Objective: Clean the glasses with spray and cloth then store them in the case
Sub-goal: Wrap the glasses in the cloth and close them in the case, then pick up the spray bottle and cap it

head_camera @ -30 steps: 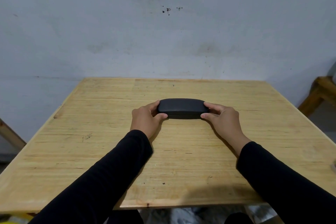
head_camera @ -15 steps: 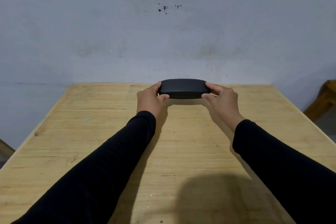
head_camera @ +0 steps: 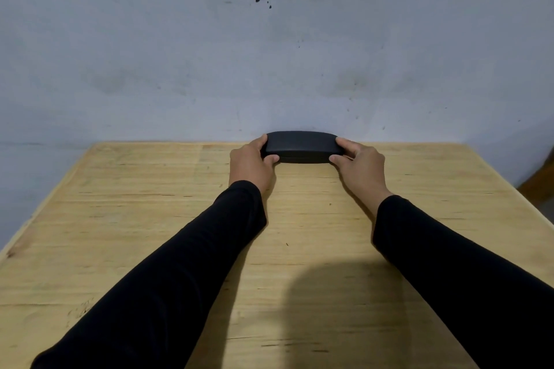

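A closed black glasses case (head_camera: 301,147) lies lengthwise at the far edge of the wooden table (head_camera: 150,219), close to the wall. My left hand (head_camera: 250,163) grips its left end, thumb at the front and fingers over the top. The case's right end is held the same way by my right hand (head_camera: 358,163). Both arms in black sleeves reach straight forward. The glasses, the spray and the cloth do not show in the head view.
A pale blue-grey wall (head_camera: 269,54) with dark specks rises right behind the table's far edge. A brown wooden piece (head_camera: 539,183) shows at the right border. My shadow falls on the near part of the tabletop.
Both hands have pushed the closed case away from me, from the middle of the table to its far edge by the wall. The grip on both ends has stayed the same.
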Available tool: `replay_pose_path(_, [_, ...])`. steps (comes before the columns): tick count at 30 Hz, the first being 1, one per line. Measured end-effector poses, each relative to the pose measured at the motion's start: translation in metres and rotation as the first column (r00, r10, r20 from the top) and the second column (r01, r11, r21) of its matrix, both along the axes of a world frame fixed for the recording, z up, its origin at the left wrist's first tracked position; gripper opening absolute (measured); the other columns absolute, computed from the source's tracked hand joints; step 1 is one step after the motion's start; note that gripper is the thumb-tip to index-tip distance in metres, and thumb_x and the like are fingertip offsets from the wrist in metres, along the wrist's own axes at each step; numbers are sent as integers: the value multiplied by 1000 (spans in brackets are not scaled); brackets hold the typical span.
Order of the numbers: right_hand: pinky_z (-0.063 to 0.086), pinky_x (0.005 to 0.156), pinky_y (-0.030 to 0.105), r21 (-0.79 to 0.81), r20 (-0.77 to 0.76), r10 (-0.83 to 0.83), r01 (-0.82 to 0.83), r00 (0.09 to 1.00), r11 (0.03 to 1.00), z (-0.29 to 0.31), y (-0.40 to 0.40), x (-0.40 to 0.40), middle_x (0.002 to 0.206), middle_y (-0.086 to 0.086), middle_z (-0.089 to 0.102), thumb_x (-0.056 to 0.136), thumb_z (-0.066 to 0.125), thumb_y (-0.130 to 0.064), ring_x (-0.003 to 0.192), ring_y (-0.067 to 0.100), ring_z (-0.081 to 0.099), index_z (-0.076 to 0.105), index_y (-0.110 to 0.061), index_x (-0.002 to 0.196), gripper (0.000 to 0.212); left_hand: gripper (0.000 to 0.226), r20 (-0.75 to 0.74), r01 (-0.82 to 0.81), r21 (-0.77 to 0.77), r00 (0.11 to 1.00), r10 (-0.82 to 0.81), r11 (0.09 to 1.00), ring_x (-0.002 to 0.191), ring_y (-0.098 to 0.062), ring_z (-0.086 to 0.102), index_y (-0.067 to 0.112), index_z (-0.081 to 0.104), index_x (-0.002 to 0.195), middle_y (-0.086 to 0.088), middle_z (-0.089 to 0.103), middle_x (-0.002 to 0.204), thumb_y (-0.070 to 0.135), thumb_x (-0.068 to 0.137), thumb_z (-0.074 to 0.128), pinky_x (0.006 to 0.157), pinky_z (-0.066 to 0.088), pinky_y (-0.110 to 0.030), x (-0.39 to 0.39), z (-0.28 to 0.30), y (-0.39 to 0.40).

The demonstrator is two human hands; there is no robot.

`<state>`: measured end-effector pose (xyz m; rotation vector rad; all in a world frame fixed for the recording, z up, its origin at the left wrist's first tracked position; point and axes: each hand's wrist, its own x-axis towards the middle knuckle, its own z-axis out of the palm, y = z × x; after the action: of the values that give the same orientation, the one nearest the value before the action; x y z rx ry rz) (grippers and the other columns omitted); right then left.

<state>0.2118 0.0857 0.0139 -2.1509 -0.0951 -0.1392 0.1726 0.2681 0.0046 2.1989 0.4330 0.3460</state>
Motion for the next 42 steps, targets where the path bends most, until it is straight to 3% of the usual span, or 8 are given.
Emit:
replay_pose_path(4, [26, 87, 1, -70, 33, 30, -28, 999, 997, -1, 0, 5, 137, 9, 54, 89, 61, -8, 123, 18, 51, 51, -7, 133, 45, 50, -2, 12, 63, 1000, -12, 998, 124, -20, 41, 20, 39, 140, -9, 58, 126, 25, 92, 55, 87, 21, -12, 3, -2, 0])
replay_pose_path(10, [31, 103, 22, -297, 54, 107, -86, 993, 951, 5, -1, 5, 138, 8, 53, 93, 56, -15, 126, 22, 48, 46, -8, 137, 46, 48, -62, 63, 195, 997, -51, 979, 116, -24, 48, 16, 40, 138, -9, 60, 120, 23, 92, 52, 87, 36, -22, 0, 7, -2])
replay_pose_path(15, [45, 100, 37, -505, 69, 199, -138, 978, 852, 10, -3, -5, 132, 6, 53, 93, 53, -27, 117, 22, 51, 43, -14, 136, 46, 21, -37, 65, 337, 998, -56, 939, 90, -20, 53, 13, 51, 110, -8, 61, 104, 20, 90, 53, 71, 41, -27, -5, 12, -3])
replay_pose_path(18, [41, 104, 37, -591, 89, 225, -130, 970, 796, 13, -3, -19, 142, 5, 44, 95, 48, -30, 127, 21, 43, 35, -14, 142, 52, 28, -48, 52, 422, 998, -35, 905, 98, -19, 53, 13, 49, 115, -6, 55, 111, 26, 90, 50, 84, 50, -33, -18, 16, -9])
replay_pose_path(23, [32, 112, 33, -716, 174, 283, -76, 943, 694, 18, -8, -46, 147, 5, 39, 97, 44, -33, 136, 19, 34, 32, -11, 144, 53, 37, -32, 87, 639, 996, -87, 764, 110, -21, 47, 9, 43, 126, -8, 52, 119, 31, 97, 37, 97, 42, -34, -43, 27, -18])
replay_pose_path(29, [35, 108, 31, -734, 264, 294, -7, 918, 679, 23, -17, -80, 138, 5, 49, 96, 43, -33, 129, 18, 42, 41, -9, 138, 48, 42, -49, 99, 741, 994, -93, 665, 114, -22, 46, 5, 42, 128, -9, 53, 122, 33, 99, 28, 99, 36, -32, -68, 42, -32])
replay_pose_path(34, [41, 102, 32, -714, 312, 279, 30, 908, 700, 29, -37, -107, 133, 9, 53, 95, 46, -30, 124, 22, 48, 47, -5, 133, 46, 43, 5, 106, 758, 986, -169, 644, 116, -25, 45, 2, 42, 127, -11, 53, 122, 31, 100, 27, 104, 32, -35, -94, 56, -53])
replay_pose_path(42, [35, 104, 30, -699, 360, 196, 124, 912, 705, 56, -87, -153, 138, 10, 48, 96, 45, -30, 131, 22, 41, 44, -4, 135, 46, 40, 98, 117, 738, 956, -276, 665, 117, -26, 42, 2, 42, 126, -12, 51, 122, 30, 99, 29, 105, 30, -35, -130, 81, -104])
